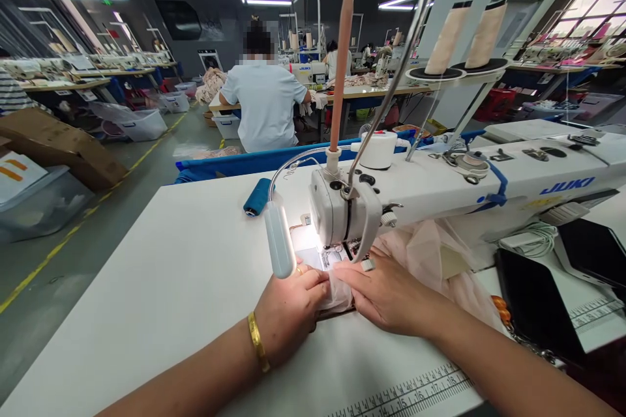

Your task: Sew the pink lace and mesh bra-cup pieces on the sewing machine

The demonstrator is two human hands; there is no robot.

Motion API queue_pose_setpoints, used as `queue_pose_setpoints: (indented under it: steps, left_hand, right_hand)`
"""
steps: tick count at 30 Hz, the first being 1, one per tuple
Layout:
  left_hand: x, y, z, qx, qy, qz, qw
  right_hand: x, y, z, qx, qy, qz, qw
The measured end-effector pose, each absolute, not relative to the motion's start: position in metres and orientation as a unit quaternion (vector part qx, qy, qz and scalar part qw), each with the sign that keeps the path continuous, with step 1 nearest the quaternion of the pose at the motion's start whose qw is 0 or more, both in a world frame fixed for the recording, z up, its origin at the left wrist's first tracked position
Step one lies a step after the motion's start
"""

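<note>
A strip of pale pink sheer fabric [337, 293] lies under the head of a white JUKI sewing machine [337, 208], lit by a small lamp [280, 241]. At the left edge of the fabric, my left hand [291, 306] is closed, its thumb and fingers pinching the cloth. My right hand [391, 290] grips the strip from the other side, its fingertips close to the presser foot area. The needle is hard to make out behind the machine head. More of the sheer fabric [430, 251] bunches up behind my right hand, under the machine arm.
A teal thread spool [258, 197] lies on the white table [195, 287]. Right of me are a black phone [538, 300], a coiled white cable [531, 239] and a printed ruler [411, 394]. Thread cones [447, 39] stand behind the machine. A co-worker [264, 101] sits ahead, facing away.
</note>
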State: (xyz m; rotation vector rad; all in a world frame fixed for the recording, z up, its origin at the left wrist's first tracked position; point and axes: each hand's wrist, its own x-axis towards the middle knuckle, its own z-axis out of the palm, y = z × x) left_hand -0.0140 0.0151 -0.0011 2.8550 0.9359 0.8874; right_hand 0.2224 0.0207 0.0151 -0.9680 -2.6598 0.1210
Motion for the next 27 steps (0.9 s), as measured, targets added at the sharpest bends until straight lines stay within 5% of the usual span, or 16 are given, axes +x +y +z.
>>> queue_pose_setpoints:
  steps: [4, 16, 27]
  left_hand:
    - [-0.015, 0.018, -0.005, 0.911, 0.302, 0.279, 0.021]
    - [-0.020, 0.037, 0.003, 0.842, 0.379, 0.252, 0.290]
    - [-0.016, 0.036, 0.002, 0.853, 0.398, 0.267, 0.209]
  right_hand:
    - [0.220, 0.018, 0.014, -0.322, -0.931, 0.037, 0.171]
    - [0.204, 0.021, -0.002, -0.347, -0.860, 0.035, 0.373]
    - [0.201, 0.018, 0.003, -0.365, -0.851, 0.081, 0.368]
